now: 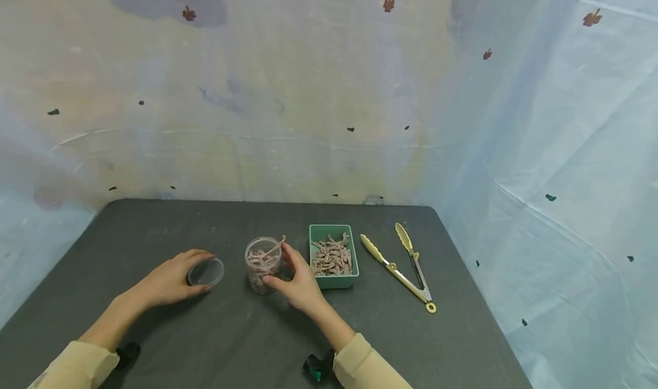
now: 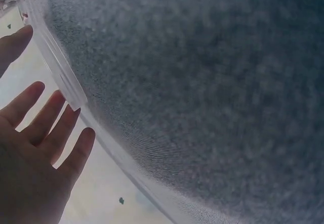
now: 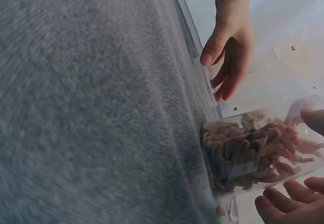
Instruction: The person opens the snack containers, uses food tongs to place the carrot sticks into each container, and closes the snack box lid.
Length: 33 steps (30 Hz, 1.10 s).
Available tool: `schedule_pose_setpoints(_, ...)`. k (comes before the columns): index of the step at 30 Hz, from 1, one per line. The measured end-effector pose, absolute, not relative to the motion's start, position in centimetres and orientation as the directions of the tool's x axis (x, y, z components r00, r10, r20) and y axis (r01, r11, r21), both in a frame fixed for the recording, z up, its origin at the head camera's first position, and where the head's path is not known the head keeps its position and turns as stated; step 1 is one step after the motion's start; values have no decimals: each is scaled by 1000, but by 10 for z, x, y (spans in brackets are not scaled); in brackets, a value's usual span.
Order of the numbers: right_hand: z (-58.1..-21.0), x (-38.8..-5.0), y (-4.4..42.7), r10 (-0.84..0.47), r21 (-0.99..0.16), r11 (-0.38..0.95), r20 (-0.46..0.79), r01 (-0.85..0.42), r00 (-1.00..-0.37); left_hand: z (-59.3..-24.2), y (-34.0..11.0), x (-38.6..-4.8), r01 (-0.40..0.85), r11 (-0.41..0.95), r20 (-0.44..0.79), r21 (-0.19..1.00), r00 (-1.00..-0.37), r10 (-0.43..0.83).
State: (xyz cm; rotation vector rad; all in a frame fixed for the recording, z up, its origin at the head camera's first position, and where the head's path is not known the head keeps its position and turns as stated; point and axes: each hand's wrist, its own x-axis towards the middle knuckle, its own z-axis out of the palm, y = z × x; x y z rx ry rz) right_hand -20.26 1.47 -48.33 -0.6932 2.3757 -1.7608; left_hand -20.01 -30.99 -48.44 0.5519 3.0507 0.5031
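My left hand holds a round clear lid by its edges between thumb and fingers, low over the dark table. In the left wrist view the lid shows edge-on by the fingertips. A clear jar of pinkish-brown strips stands just right of the lid, its mouth uncovered. My right hand grips the jar's right side near the top, thumb in front. One strip pokes above the rim. In the right wrist view the strips show through the jar wall.
A green tray with more such strips sits right of the jar. Farther right lie yellow-and-silver tongs, spread apart. Patterned sheeting hangs behind the dark table and along its sides.
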Motion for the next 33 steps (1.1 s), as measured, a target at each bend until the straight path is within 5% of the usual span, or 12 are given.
schedule_pose_setpoints(33, -504, -209, 8, -398, -961, 129, 177, -245, -900, -482, -317, -200, 380, 831, 155, 407, -925, 347)
